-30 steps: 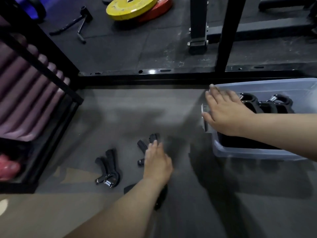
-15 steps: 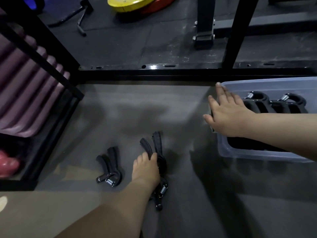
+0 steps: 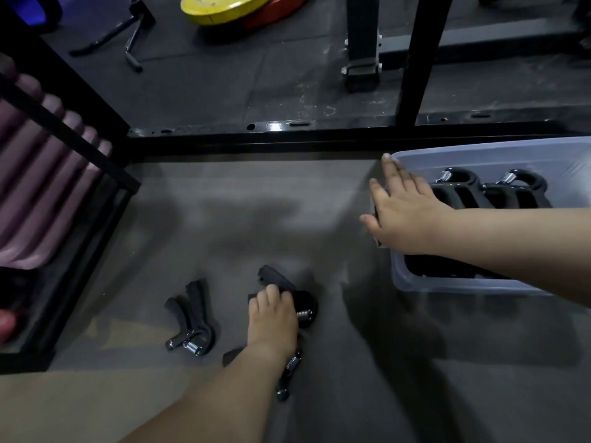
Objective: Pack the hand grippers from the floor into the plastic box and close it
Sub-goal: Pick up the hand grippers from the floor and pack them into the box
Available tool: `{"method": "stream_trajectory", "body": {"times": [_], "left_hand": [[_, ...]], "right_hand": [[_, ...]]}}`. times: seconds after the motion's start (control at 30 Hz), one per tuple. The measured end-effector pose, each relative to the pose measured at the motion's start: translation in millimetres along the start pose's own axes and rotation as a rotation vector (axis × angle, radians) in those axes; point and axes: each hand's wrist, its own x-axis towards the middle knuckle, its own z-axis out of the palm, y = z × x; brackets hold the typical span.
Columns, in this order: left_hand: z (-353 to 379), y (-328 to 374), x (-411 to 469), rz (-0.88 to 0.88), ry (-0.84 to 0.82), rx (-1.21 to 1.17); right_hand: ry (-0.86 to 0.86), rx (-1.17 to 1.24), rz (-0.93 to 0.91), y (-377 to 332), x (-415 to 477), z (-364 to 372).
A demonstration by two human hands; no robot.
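My left hand (image 3: 271,318) curls round a black hand gripper (image 3: 289,290) low on the grey floor, its handles pointing up-left and its spring showing at the right. A second black hand gripper (image 3: 289,372) lies partly under my left wrist. A third black hand gripper (image 3: 192,318) lies alone to the left. My right hand (image 3: 403,212) rests flat, fingers straight, on the left rim of the clear plastic box (image 3: 447,282). Inside the box sit several black hand grippers (image 3: 489,190).
A black metal frame rail (image 3: 287,135) runs across behind the floor patch. A rack with purple rolled mats (image 3: 35,193) stands at the left. Yellow and red weight plates (image 3: 230,8) and a black upright post (image 3: 415,59) lie beyond.
My left hand has closed its fingers round the middle hand gripper and turned it, so its handles now point up-left. My right hand has stayed on the box rim.
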Motion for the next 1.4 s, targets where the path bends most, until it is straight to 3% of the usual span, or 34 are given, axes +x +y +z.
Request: {"method": "stream_trajectory", "body": {"times": [0.1,0.17,0.3,0.53,0.67,0.77,0.93,1.03,1.27,1.4], "left_hand": [[-8,8,4,-0.003,0.059,-0.152],[-21,14,11,-0.030,0.006,-0.303],[-57,27,24,-0.239,-0.103,-0.957],[-109,40,28,-0.559,0.170,-1.461],[-141,54,20,-0.467,0.459,-1.486],[-187,72,9,-0.396,0.550,-1.572],[-251,112,-9,-0.110,0.421,-1.702],[-271,134,-15,-0.084,0.353,-1.813],[-283,174,-18,0.004,0.130,-1.897],[-281,191,-15,0.054,0.043,-1.896]], "right_hand": [[-0.011,-0.002,-0.019,2,0,-2],[-0.028,0.002,-0.027,4,-1,-5],[-0.055,-0.017,-0.074,6,-11,-11],[-0.133,0.069,-0.208,15,-35,-33],[-0.145,0.276,-0.196,22,-41,-58],[-0.112,0.453,-0.201,26,-49,-67],[0.039,0.632,-0.234,30,-65,-73],[0.147,0.750,-0.203,47,-74,-81],[0.004,0.684,-0.169,117,-88,-79],[0.045,0.642,-0.058,137,-90,-65]]}}
